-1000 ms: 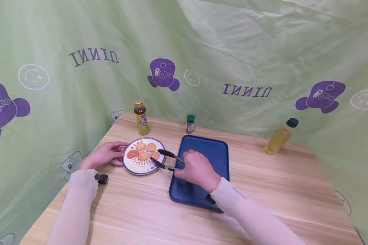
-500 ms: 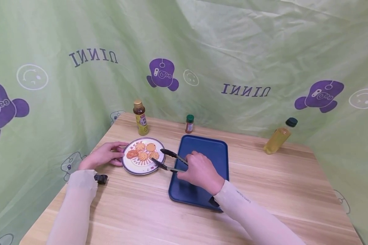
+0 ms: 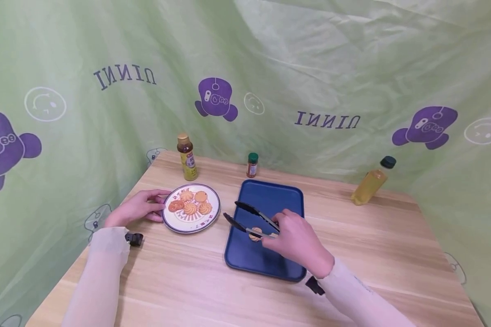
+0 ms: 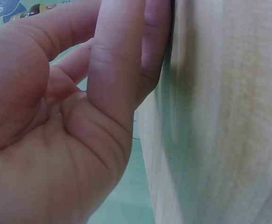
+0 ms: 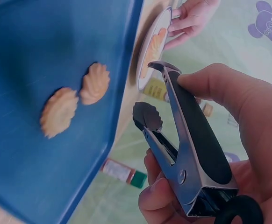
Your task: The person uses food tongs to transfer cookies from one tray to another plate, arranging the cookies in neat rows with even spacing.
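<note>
I find the black-and-silver metal tongs grasped in the right hand above a dark-blue rectangular tray, axis crosswise, pointing left, pale wood-grain table beneath, green printed cloth behind, now withdrawn from the round white plate, whose rim the left hand touches in a grip I cannot determine.

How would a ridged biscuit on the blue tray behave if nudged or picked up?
The biscuit looks baked and dry, so probably stiff, though its ridges might crumble under a hard squeeze. Small compared with the tray, it's likely light. Lying flat, it would probably slide rather than roll.
</note>
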Available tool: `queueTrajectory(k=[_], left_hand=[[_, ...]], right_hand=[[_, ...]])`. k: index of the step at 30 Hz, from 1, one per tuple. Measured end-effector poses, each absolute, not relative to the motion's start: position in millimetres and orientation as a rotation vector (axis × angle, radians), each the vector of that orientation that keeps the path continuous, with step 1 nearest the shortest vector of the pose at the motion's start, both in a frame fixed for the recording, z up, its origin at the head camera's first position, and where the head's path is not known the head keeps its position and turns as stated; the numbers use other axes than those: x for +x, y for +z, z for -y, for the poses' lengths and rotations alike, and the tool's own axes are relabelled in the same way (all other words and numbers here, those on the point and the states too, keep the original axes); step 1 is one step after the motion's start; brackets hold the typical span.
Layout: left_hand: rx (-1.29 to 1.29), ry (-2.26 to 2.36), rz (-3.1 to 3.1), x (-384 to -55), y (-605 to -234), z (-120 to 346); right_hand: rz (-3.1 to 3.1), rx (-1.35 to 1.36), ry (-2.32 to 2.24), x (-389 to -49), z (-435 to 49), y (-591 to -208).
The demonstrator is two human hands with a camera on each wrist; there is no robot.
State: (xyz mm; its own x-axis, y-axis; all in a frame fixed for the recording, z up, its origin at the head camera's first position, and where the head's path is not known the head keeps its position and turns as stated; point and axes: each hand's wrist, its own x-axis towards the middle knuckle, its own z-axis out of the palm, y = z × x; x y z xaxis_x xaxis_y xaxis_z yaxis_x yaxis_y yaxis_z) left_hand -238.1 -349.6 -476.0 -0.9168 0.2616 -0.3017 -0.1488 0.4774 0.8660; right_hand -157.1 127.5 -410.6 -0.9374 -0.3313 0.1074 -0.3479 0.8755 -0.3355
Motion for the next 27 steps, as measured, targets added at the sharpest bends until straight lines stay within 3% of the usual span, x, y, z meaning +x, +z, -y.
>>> queueTrajectory(k=[13, 27], left_hand=[[0.097, 1.413, -2.342, -242, -477, 352], [0.089, 1.447, -2.322, -240, -479, 351]], right_hand=[[3.01, 0.493, 0.469, -119, -170, -412], [3.144, 0.331, 0.468, -104, -188, -421]])
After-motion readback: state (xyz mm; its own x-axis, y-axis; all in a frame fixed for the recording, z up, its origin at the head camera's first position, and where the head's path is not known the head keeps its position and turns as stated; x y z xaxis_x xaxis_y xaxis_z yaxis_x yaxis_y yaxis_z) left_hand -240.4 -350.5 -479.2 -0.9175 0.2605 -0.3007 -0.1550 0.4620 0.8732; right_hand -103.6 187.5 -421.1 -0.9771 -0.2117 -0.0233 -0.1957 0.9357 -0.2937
